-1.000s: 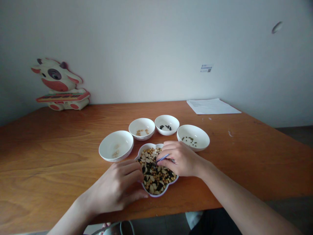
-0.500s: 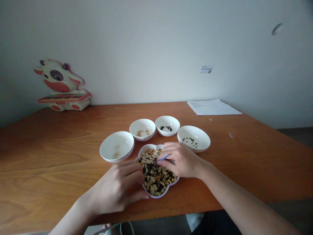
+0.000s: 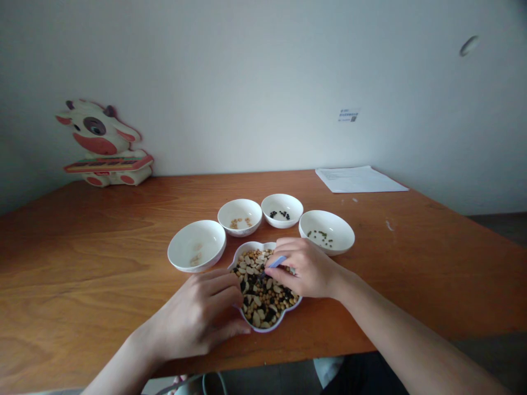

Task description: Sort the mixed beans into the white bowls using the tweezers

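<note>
A scalloped white dish [image 3: 264, 330] of mixed peanuts, dark beans and yellow beans lies near the table's front edge. My left hand [image 3: 206, 310] grips its left rim, thumb low and fingers curled over the side. Over the dish's upper right part, my right hand [image 3: 302, 269] is closed on lavender tweezers [image 3: 277, 261]; their tips, down among the beans, are hard to make out. Behind the dish, white bowls form an arc: one with pale peanut pieces [image 3: 196, 257], one with yellow beans [image 3: 240, 223], one with black beans [image 3: 280, 214], one with green beans [image 3: 320, 238].
A cow-shaped toy keyboard [image 3: 107, 148] stands at the back left of the wooden table [image 3: 102, 285]. White papers [image 3: 360, 180] lie at the back right, by the wall. A cable [image 3: 214, 381] hangs below the front edge.
The tweezers have turned slightly in my right hand, showing a broader face. Both hands, the dish and the bowls stay in place.
</note>
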{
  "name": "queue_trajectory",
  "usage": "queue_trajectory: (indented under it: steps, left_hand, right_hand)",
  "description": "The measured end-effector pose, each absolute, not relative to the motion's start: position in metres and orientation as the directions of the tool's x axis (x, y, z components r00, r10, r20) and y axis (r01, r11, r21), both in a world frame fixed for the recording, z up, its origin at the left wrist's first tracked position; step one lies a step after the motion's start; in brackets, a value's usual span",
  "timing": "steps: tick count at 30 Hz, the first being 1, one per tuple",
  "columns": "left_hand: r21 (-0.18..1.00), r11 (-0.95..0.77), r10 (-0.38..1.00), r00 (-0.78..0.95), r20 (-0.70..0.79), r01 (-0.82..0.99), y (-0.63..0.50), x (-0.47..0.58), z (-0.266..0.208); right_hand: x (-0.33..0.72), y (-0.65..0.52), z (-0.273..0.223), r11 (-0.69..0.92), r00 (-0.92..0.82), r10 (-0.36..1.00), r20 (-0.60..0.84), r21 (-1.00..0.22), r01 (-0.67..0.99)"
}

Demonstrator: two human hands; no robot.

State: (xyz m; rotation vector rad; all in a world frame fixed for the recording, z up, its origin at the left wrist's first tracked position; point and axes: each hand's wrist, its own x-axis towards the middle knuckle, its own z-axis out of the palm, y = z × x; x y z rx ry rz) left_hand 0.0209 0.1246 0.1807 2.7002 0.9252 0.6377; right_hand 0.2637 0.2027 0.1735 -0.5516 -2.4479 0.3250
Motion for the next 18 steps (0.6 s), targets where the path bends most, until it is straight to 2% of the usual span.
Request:
queue_trajectory:
  steps: [18]
  left_hand:
    - [0.380,-0.770,0.627,0.717,0.305,0.512,0.1254,0.0218,0.1789]
  right_hand:
    - [0.2676,0.2036,0.1727,0.885,-0.716,0.451,0.533,-0.370,0.282]
